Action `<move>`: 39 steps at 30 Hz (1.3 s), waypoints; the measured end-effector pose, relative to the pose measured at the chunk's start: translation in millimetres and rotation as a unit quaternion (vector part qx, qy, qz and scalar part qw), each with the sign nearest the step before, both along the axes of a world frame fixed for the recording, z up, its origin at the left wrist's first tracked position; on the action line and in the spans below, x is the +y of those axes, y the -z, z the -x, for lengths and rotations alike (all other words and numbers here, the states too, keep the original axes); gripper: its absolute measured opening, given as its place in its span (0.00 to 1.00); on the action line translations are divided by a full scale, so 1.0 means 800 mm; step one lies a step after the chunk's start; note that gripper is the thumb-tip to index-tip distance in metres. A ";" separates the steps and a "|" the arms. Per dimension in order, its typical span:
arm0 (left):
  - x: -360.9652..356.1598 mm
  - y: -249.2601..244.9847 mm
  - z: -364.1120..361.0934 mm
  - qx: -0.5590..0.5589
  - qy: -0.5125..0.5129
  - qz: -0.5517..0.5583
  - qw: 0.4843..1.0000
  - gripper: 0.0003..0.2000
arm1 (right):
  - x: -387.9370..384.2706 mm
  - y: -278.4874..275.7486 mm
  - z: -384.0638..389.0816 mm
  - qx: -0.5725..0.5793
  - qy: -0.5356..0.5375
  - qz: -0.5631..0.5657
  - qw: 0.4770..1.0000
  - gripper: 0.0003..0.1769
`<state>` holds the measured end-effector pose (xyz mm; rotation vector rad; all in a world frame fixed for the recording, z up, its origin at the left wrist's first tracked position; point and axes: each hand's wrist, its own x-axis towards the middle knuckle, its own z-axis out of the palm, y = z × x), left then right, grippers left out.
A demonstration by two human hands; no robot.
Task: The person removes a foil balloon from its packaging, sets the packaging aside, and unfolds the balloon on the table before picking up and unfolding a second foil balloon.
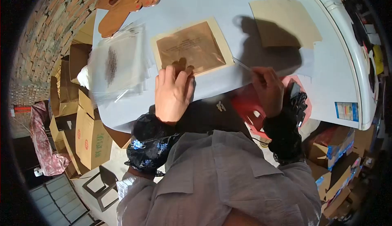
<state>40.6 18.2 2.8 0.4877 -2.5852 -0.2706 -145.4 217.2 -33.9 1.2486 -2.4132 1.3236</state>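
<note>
On the table a clear plastic bag with printed text and brown contents [192, 46] lies over a pale tan board [222, 42], whose border shows around it. My left hand [173, 91] lies over the near edge of the bag, fingers stretched out onto it and holding nothing. To the right, my right hand [268, 88] is closed in a pinch on a thin pale strip [241, 63], which points up and left to the board's near right corner. A stack of clear printed plastic bags [122, 60] sits left of the board.
Another tan board [286, 21] lies at the far right of the table [188, 5], partly in shadow. Brown pieces [130, 5] are piled at the back left. A red plastic basket [255, 107] stands below the near edge. Cardboard boxes [92, 136] fill the floor at left.
</note>
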 end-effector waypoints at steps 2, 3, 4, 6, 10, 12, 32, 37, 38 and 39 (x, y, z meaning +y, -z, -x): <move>0.000 0.000 0.009 0.024 0.016 0.026 0.999 0.13 | 0.000 -0.002 -0.005 0.017 -0.002 -0.020 1.000 0.09; 0.000 -0.001 0.014 0.038 0.033 0.011 0.999 0.13 | 0.001 -0.004 -0.006 0.024 -0.011 -0.020 0.999 0.09; 0.003 -0.002 0.016 0.019 0.022 0.016 0.999 0.13 | 0.003 -0.006 -0.006 0.031 -0.020 -0.021 0.999 0.09; 0.007 -0.001 0.019 -0.019 -0.002 0.028 0.999 0.14 | 0.004 -0.011 -0.007 0.037 -0.025 -0.025 0.999 0.08; 0.008 -0.003 0.027 -0.012 -0.007 0.072 0.997 0.15 | 0.002 -0.014 -0.018 0.028 -0.009 -0.016 0.999 0.07; 0.007 -0.004 0.030 -0.015 -0.003 0.088 0.996 0.15 | 0.003 -0.012 -0.022 0.028 -0.008 -0.002 1.000 0.07; 0.016 0.020 0.045 -0.132 -0.047 0.318 0.938 0.15 | -0.029 0.002 -0.052 0.127 0.016 0.014 0.992 0.11; 0.018 0.016 0.046 -0.137 -0.038 0.309 0.940 0.14 | -0.036 -0.010 -0.050 0.086 -0.004 0.015 0.996 0.10; 0.016 0.018 0.046 -0.128 -0.037 0.311 0.941 0.14 | -0.039 -0.013 -0.050 0.082 -0.003 0.011 0.997 0.10; 0.016 0.019 0.046 -0.118 -0.037 0.313 0.942 0.14 | -0.040 -0.017 -0.050 0.078 -0.008 0.008 0.997 0.11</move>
